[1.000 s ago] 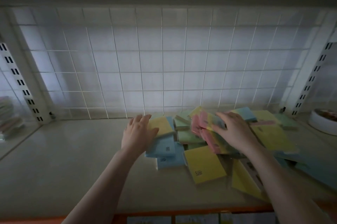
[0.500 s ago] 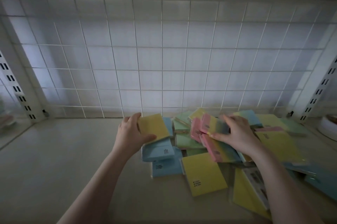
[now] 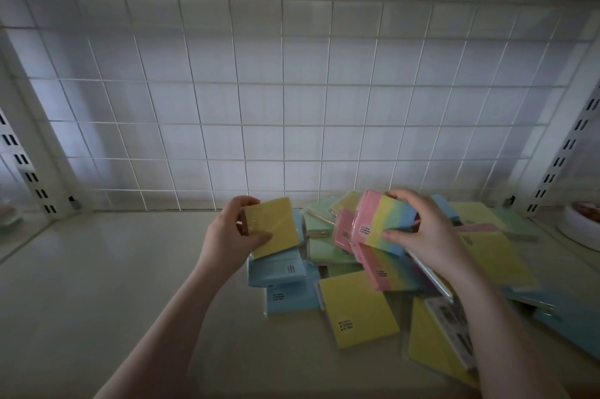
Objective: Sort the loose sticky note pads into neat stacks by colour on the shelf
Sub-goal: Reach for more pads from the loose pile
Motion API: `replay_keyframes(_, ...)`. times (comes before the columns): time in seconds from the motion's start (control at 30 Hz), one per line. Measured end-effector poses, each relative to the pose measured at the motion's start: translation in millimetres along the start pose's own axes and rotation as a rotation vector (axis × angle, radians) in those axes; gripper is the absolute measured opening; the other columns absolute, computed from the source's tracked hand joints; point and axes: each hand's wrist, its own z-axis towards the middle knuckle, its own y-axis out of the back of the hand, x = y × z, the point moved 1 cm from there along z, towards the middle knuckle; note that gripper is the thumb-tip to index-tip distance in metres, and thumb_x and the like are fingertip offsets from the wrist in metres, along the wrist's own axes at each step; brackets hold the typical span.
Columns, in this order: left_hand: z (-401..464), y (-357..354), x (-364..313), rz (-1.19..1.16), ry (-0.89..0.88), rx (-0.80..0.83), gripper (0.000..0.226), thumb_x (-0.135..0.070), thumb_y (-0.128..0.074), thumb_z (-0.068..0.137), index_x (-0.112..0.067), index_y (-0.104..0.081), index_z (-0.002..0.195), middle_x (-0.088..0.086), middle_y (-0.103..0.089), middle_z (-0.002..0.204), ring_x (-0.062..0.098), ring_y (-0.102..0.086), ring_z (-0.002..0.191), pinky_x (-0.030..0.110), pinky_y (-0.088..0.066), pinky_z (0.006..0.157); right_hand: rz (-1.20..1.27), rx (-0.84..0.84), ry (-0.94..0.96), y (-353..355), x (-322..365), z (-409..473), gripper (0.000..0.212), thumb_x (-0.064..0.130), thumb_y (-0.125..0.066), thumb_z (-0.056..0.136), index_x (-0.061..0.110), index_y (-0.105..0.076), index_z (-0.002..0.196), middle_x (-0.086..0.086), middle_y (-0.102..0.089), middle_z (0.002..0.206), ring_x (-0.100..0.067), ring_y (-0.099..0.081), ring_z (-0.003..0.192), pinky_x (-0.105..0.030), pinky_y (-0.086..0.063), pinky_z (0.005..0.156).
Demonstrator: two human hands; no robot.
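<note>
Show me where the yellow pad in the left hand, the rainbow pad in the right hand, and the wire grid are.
yellow pad (image 3: 274, 228), head view, its top face.
rainbow pad (image 3: 388, 220), head view, its yellow stripe.
wire grid (image 3: 282, 125), head view, a wire crossing.

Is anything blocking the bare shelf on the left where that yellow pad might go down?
Nothing visible does. The left hand holds the yellow pad at the pile's left edge, and the shelf beside it lies open.

Head-worn view, forward-down, close over shelf (image 3: 97, 268)

left hand (image 3: 229, 235) fingers curled in a grip, right hand (image 3: 425, 229) likewise, forearms extended
</note>
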Motion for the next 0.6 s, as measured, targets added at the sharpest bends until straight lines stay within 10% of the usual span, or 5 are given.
replay_keyframes(0.27, -11.4, 11.7, -4.6, -0.404, 0.230, -0.001, 0.011, -0.003, -0.063, 0.086, -0.013, -0.060, 0.087, 0.006, -0.062, 0.084, 0.024, -0.059, 0.081, 0.041, -0.050, 0.076, 0.357, -0.105, -0.119, 2.2, 17.2, -5.0, 0.026, 0.007, -0.072, 0.079, 0.026, -0.058, 0.090, 0.007, -0.065, 0.086, -0.009, -0.062, 0.078, -0.036, -0.055, 0.067)
replay_keyframes(0.6, -38.1, 71.0, -12.4, -0.573, 0.265, -0.102, 0.014, -0.009, -0.049, 0.094, -0.021, -0.055, 0.095, 0.002, -0.056, 0.084, 0.015, -0.053, 0.072, 0.025, -0.048, 0.049, 0.581, -0.099, -0.116, -10.4, 68.3, -23.4, 0.007, 0.018, -0.059, 0.091, 0.014, -0.054, 0.088, -0.001, -0.059, 0.076, -0.009, -0.058, 0.065, -0.018, -0.042, 0.048)
